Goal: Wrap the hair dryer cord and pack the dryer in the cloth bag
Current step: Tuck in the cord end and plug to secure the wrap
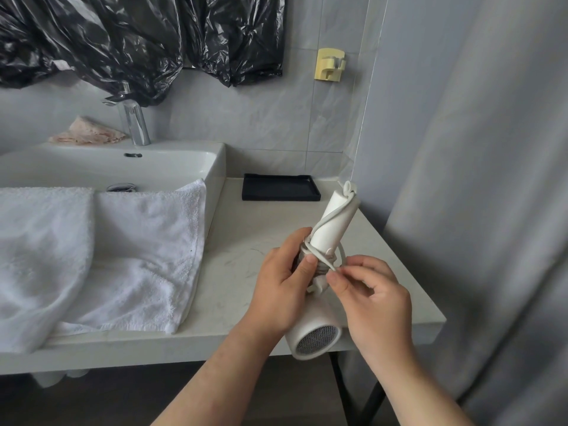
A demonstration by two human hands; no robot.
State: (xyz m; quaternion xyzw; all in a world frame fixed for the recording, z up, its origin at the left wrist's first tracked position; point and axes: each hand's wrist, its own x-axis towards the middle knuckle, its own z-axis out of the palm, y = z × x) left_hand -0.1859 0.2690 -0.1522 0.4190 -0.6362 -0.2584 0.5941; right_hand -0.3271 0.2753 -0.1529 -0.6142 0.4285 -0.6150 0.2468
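Note:
A white hair dryer (316, 330) is held above the counter's front right corner, its mesh-covered end toward me and its handle (336, 219) pointing up and away. The pale cord (330, 215) spirals down the handle and bunches in coils where handle meets body. My left hand (282, 290) grips the dryer at that joint, thumb pressing the coils. My right hand (372, 290) pinches a stretch of cord between thumb and fingertips just right of the coils. No cloth bag is in view.
The stone counter (246, 256) carries a black tray (281, 187) at the back. A white towel (107, 250) drapes over the sink (107, 161) and counter at left, with a faucet (135, 121) behind. A grey curtain (476, 179) hangs at right. Black plastic (138, 41) covers the wall above.

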